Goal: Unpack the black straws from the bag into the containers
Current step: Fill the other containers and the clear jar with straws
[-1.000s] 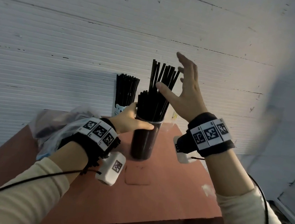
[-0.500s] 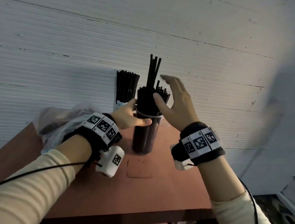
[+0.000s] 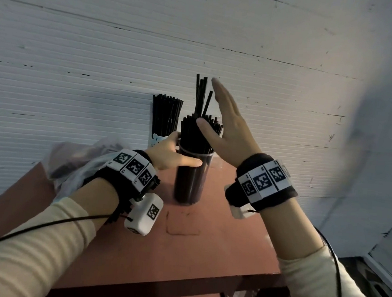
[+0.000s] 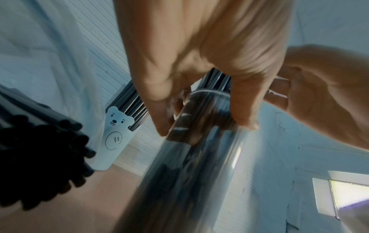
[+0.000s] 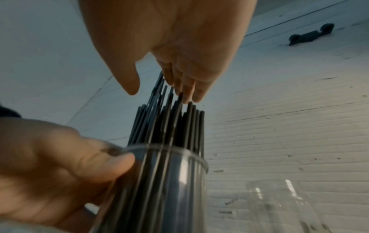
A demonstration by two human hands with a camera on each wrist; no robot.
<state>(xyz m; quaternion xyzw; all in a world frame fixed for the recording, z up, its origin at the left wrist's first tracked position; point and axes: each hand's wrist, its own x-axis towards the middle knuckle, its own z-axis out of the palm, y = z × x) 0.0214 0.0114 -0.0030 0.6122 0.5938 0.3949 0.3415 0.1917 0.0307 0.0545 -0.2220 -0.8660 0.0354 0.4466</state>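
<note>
A clear cylindrical container (image 3: 191,178) packed with black straws (image 3: 197,134) stands on the red-brown table (image 3: 216,252). My left hand (image 3: 173,154) grips the container near its rim, thumb across the front (image 4: 242,113) (image 5: 66,167). A few straws (image 3: 201,94) stick up higher than the rest. My right hand (image 3: 225,125) is flat with straight fingers beside and above the straw tops, its fingertips (image 5: 187,94) close to the tallest straws. A white bear-print container (image 3: 157,140) (image 4: 116,138) full of straws stands behind, against the wall. The plastic bag (image 3: 80,162) with more straws (image 4: 40,159) lies at the left.
An empty clear container (image 5: 289,208) stands to the right of the filled one, seen only in the right wrist view. A white ribbed wall (image 3: 79,67) rises right behind the table. The table's front edge (image 3: 166,285) is near me; the floor drops away at the right.
My right hand pressed down toward the straw tops, then lifted again with the fingers straightened. Fewer straws stand tall than a second ago. The left hand kept its hold on the container.
</note>
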